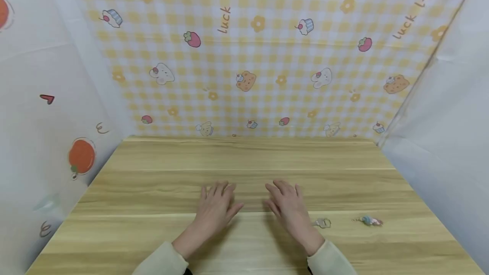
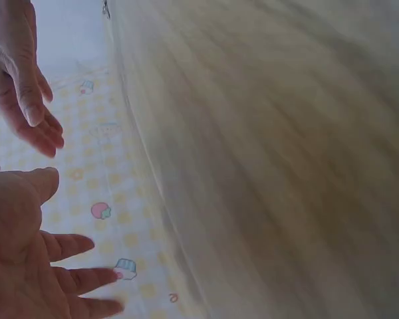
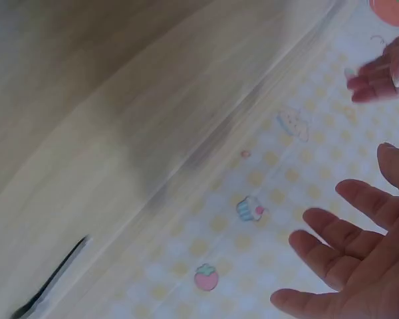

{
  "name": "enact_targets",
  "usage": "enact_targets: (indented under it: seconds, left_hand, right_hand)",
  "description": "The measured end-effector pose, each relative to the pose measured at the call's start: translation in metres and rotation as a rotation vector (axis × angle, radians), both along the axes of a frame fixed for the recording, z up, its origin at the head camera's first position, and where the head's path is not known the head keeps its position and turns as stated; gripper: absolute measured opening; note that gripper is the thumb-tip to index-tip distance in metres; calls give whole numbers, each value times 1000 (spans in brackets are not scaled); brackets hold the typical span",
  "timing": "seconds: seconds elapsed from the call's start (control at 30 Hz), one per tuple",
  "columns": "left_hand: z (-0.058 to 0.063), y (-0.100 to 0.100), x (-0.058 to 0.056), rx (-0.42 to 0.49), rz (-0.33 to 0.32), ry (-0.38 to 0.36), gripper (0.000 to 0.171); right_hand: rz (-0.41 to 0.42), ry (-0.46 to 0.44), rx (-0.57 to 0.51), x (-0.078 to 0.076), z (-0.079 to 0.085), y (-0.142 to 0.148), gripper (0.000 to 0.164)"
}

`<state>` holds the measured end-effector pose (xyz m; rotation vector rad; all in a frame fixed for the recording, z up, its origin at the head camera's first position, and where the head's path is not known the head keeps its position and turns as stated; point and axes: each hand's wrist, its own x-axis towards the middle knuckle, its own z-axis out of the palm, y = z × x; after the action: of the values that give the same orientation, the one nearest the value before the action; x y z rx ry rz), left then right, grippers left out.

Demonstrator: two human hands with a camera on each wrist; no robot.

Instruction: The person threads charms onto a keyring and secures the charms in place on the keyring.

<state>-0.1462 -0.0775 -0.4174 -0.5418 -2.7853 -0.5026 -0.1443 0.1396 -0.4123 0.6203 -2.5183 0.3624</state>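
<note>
1. Metal ring piece (image 1: 322, 223) and beaded charm (image 1: 369, 220) lie on the wooden table (image 1: 114, 224), both toward its right side and apart from each other.
2. The left hand (image 1: 214, 211) is held over the table, palm down in the head view, fingers extended and spread, thumb set apart; nothing is in its grip.
3. The right hand (image 1: 291, 209) mirrors it, with a gap between the two; its fingers are loosely bent and well spread, and it holds nothing. The metal ring piece is just beside its wrist.
4. The metal ring piece looks silvery, with a loop at its right end and a narrow part pointing toward the wrist; its finer detail is too small to make out.
5. The beaded charm, farthest right, shows a thin strand at its left end, a blue-green part in the middle and pinkish parts beyond.
6. Counted: two hands, two pale sleeves (image 1: 164, 262), one metal ring piece, one beaded charm.
</note>
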Motion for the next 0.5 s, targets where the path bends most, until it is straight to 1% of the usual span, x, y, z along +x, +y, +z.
enact_targets:
  seconds: [0.1,0.17,0.27,0.4,0.5]
  left_hand:
    - [0,4,-3,111,-34,-22,43]
    - [0,6,-5,158,-57,-41,41]
    - [-1,11,-8,176,-86,-79,40]
    - [-1,19,-10,193,-124,-148,39]
    - [-1,27,-11,231,-154,-210,37]
  right_hand:
    - [28,32,-52,-5,-1,10,34]
    - [29,9,-85,-7,1,18,30]
    - [-2,-101,-134,-8,5,35,26]
    - [-59,-234,-166,-8,10,70,21]
    - [-93,-292,-165,-8,12,102,18]
